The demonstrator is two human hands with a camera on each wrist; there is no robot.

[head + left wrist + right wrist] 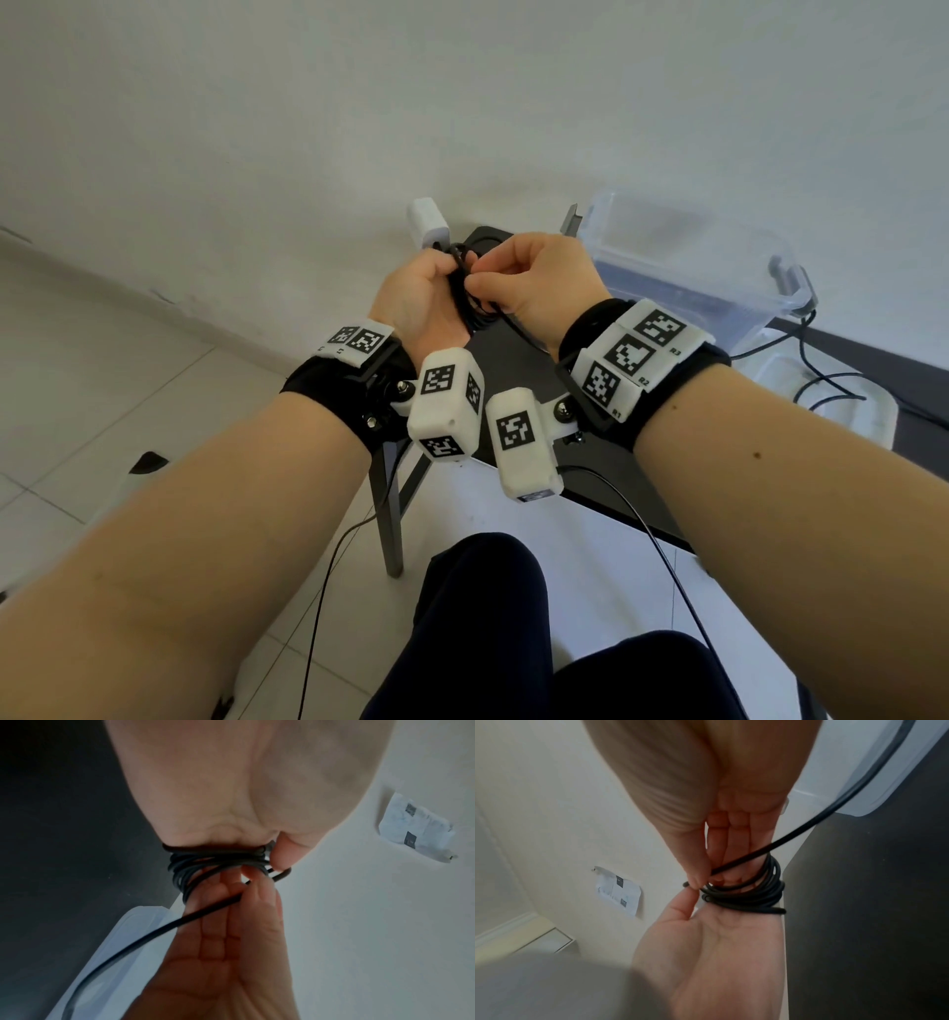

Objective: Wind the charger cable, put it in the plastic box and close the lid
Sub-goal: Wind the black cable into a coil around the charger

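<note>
My left hand (422,300) grips the black charger cable (464,295), several loops wound around its fingers (282,852), thumb clamped on the bundle. My right hand (534,282) sits just beside it, touching, its thumb and forefinger pinching the free strand of the cable right at the coil (746,892); the other right fingers (734,833) lie fairly straight behind the loops. Both hands are raised above the near-left corner of the black counter (606,462). The loose strand (847,803) runs from the pinch across toward the lid. The white charger brick (429,222) shows just past my left hand; I can't tell what it rests on. The clear plastic box (683,267) stands open toward the counter's far right edge, grey latch (793,288) on its right end. Its clear lid (847,406) lies flat on the counter, near side of the box, thin black wires across it. White wall behind, tiled floor (102,385) to the left.
</note>
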